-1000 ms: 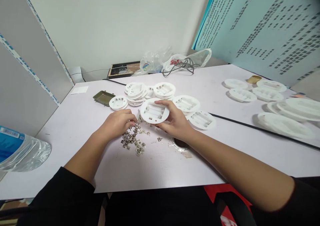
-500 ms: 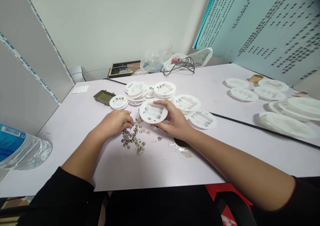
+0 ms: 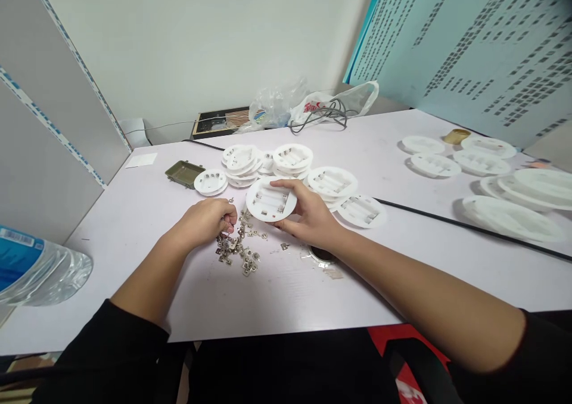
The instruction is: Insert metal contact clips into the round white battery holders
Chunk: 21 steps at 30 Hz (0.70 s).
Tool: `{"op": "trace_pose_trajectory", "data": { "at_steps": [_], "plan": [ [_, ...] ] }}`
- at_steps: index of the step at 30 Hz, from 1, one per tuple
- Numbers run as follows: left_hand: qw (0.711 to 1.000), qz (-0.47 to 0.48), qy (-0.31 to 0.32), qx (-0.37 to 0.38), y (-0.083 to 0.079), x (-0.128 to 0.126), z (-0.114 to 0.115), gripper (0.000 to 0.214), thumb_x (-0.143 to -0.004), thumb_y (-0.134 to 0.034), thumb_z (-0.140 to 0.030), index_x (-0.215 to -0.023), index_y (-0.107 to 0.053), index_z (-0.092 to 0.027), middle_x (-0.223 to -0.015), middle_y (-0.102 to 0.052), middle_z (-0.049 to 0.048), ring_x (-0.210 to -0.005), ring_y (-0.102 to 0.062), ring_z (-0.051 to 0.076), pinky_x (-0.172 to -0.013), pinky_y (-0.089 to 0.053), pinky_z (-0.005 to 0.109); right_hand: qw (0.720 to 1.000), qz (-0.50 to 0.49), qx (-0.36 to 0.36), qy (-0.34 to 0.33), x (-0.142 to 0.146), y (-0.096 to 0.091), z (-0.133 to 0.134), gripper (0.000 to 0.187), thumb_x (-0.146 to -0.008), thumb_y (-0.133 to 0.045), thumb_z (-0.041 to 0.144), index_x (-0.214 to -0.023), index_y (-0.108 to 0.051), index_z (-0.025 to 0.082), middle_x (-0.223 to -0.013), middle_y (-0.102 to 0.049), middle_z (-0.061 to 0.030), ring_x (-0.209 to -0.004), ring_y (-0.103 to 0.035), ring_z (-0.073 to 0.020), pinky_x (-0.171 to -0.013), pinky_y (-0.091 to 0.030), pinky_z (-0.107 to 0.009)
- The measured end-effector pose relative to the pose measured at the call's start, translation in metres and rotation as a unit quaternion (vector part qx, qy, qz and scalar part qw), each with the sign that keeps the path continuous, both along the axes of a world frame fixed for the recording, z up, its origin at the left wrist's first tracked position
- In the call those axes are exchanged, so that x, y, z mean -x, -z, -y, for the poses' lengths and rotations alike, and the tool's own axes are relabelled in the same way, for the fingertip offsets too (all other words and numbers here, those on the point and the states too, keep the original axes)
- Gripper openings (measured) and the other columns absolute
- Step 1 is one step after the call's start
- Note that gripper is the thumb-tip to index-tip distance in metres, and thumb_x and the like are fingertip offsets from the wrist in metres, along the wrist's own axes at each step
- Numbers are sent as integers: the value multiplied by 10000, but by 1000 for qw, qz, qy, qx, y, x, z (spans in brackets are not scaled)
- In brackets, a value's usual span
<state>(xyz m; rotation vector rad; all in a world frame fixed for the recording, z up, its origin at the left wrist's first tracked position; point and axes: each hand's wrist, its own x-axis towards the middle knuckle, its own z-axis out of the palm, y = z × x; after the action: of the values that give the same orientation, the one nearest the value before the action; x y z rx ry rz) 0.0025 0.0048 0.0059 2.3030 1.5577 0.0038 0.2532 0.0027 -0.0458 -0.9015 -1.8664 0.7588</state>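
Note:
My right hand (image 3: 308,210) grips the right edge of a round white battery holder (image 3: 270,200), tilted so its battery slots face me. Metal contacts show inside its slots. My left hand (image 3: 210,219) is closed in a pinch at the upper left of a loose pile of small metal battery contacts (image 3: 239,249); what its fingertips hold, if anything, is too small to make out. More white holders (image 3: 292,157) lie in stacks just behind the held one. A single contact (image 3: 285,246) lies apart, right of the pile.
An olive-green tray (image 3: 185,173) sits behind my left hand. A large water bottle (image 3: 44,267) stands at the left edge. Further white holders (image 3: 513,219) and a tape roll (image 3: 456,136) lie at the right, beyond a black cable (image 3: 447,224). Plastic bags (image 3: 313,109) lie at the back.
My left fingers have curled in slightly more at the pile. The held battery holder has shifted a little to the left. The whole view has moved slightly.

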Motion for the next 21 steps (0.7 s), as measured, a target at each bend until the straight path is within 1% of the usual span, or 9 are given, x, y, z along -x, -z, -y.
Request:
{"op": "trace_pose_trajectory", "data": {
  "at_steps": [3, 5, 7, 10, 12, 13, 15, 19, 21],
  "plan": [
    [999, 35, 10, 10, 0, 3, 0, 115, -774, -587, -92, -746, -637, -192, -834, -692, 25, -788, -587, 189, -683, -393, 306, 1000, 4, -1, -3, -1, 0, 0, 602, -750, -776, 351, -1300, -574, 212, -1293, -673, -132, -1109, -704, -318, -756, -669, -389],
    [997, 74, -5, 18, -1, 5, -1, 109, -788, -579, -110, -730, -624, -190, -773, -680, 17, -742, -585, 178, -667, -398, 301, 1000, 9, -1, -8, -2, 0, 0, 601, -758, -778, 344, -1307, -573, 210, -1285, -679, -133, -1059, -719, -299, -749, -670, -386],
    [989, 146, -34, -1, -3, 5, -1, 90, -800, -597, -140, -732, -632, -190, -734, -674, 9, -714, -583, 167, -662, -408, 297, 1000, 13, -9, -19, -2, 1, -1, 600, -771, -779, 351, -1315, -572, 210, -1267, -688, -130, -1033, -723, -285, -759, -673, -392],
    [948, 302, -86, -60, -3, 0, 0, 37, -802, -674, -220, -791, -674, -185, -736, -673, 14, -691, -574, 153, -651, -426, 292, 998, 26, -40, -48, -2, 2, -2, 588, -789, -768, 343, -1333, -574, 228, -1286, -688, -124, -1039, -720, -276, -751, -674, -393],
    [913, 385, -113, -69, -1, -7, 2, 91, -791, -715, -262, -820, -699, -177, -747, -678, 23, -679, -579, 148, -640, -438, 291, 994, 43, -71, -68, -2, 2, -3, 575, -796, -757, 319, -1338, -584, 234, -1298, -686, -126, -1028, -721, -275, -712, -668, -382],
    [903, 409, -114, -63, 1, -10, 3, 102, -778, -732, -261, -821, -707, -172, -772, -695, 33, -709, -602, 155, -664, -458, 296, 992, 52, -88, -76, -1, 2, -3, 569, -798, -756, 313, -1336, -590, 234, -1288, -692, -127, -1024, -722, -277, -698, -664, -379],
    [895, 424, -117, -67, 5, -16, 5, 104, -782, -733, -259, -836, -723, -171, -804, -719, 44, -755, -632, 168, -699, -478, 306, 988, 65, -114, -84, -1, 2, -4, 565, -800, -761, 312, -1336, -597, 236, -1258, -706, -127, -1033, -722, -286, -708, -659, -388],
    [909, 386, -119, -103, 10, -24, 10, 99, -823, -705, -255, -875, -744, -181, -804, -728, 42, -747, -620, 168, -664, -457, 298, 984, 78, -134, -87, -2, 5, -5, 609, -794, -766, 309, -1368, -570, 257, -1288, -702, -119, -1105, -712, -299, -796, -656, -431],
    [914, 368, -123, -116, 11, -25, 13, 107, -834, -701, -252, -909, -732, -183, -792, -727, 33, -689, -590, 150, -637, -445, 290, 982, 85, -144, -86, -3, 7, -6, 627, -788, -770, 299, -1377, -561, 260, -1299, -702, -117, -1134, -708, -304, -855, -646, -459]
  ]
}}
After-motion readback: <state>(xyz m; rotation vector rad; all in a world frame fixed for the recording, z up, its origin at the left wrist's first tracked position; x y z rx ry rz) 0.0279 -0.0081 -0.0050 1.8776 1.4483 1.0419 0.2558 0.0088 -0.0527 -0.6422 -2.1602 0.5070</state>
